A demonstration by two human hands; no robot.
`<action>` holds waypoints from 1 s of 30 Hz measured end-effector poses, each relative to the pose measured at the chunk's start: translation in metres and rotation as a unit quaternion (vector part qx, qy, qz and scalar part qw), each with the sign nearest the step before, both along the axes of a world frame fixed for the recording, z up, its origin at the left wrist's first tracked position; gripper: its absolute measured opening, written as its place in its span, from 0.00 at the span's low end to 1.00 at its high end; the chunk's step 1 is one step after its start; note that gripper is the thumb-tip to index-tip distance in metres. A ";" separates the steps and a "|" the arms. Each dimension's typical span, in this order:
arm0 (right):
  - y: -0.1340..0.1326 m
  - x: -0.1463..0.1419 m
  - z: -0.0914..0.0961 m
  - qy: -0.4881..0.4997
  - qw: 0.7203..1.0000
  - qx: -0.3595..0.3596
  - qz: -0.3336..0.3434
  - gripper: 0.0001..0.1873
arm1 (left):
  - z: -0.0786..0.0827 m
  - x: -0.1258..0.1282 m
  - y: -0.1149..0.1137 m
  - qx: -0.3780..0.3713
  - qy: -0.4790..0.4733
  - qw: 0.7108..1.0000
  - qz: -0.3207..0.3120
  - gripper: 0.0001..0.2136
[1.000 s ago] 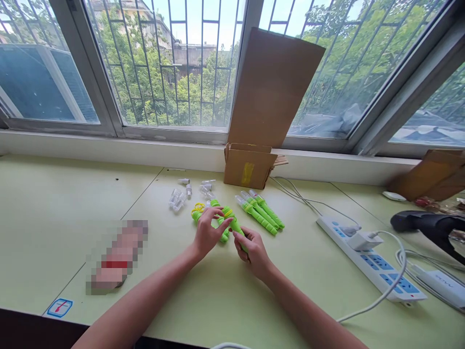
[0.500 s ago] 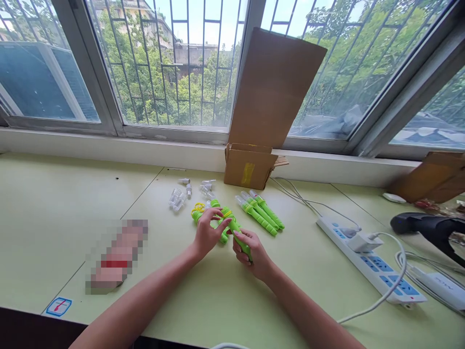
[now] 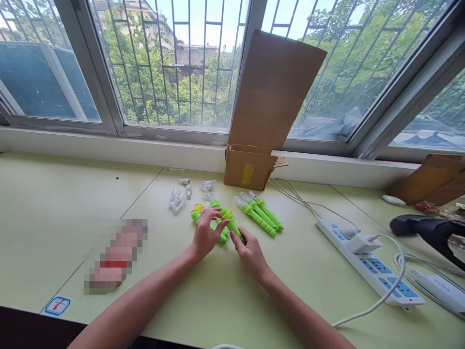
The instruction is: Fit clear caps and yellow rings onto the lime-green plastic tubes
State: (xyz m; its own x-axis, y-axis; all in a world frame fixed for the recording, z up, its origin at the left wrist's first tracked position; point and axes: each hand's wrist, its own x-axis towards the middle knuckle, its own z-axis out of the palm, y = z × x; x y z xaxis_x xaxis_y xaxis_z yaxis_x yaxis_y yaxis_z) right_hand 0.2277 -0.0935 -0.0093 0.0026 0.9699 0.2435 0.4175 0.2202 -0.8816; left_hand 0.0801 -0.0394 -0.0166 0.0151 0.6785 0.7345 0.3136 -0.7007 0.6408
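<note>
A green plastic tube (image 3: 234, 227) with a yellow ring near its threaded top lies between my two hands. My left hand (image 3: 206, 236) curls its thumb and fingers about that top end. Around the lower end, my right hand (image 3: 252, 252) is closed, hiding the tip. Beneath and beside my left fingers lie other green tubes (image 3: 224, 236), partly covered. Yellow loops (image 3: 198, 207) rest at a threaded green end on the left. Farther back are clear plastic caps (image 3: 177, 199) and small clear pieces with whitish ends (image 3: 188, 191).
Right of my hands lie three green tubes with clear caps (image 3: 260, 214). A cardboard box (image 3: 250, 169) stands by the window. A power strip (image 3: 370, 264) with cables and a black device (image 3: 414, 225) occupy the right. A blurred patch (image 3: 118, 257) covers something at left.
My right hand has shifted up and its grip on the tube has changed. The held tube's lower end now shows less. My left hand stays nearly in place.
</note>
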 end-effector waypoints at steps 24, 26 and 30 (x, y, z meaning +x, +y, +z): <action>-0.002 -0.005 0.002 0.266 0.947 -0.176 0.037 0.19 | 0.004 0.002 0.000 0.007 0.029 1.000 0.011 0.07; -0.002 -0.004 0.001 0.282 0.939 -0.193 0.045 0.18 | 0.003 0.001 0.000 0.005 0.029 1.000 0.010 0.08; -0.002 -0.001 0.000 0.307 0.926 -0.211 0.066 0.18 | 0.003 0.001 0.001 0.002 0.028 1.000 0.006 0.08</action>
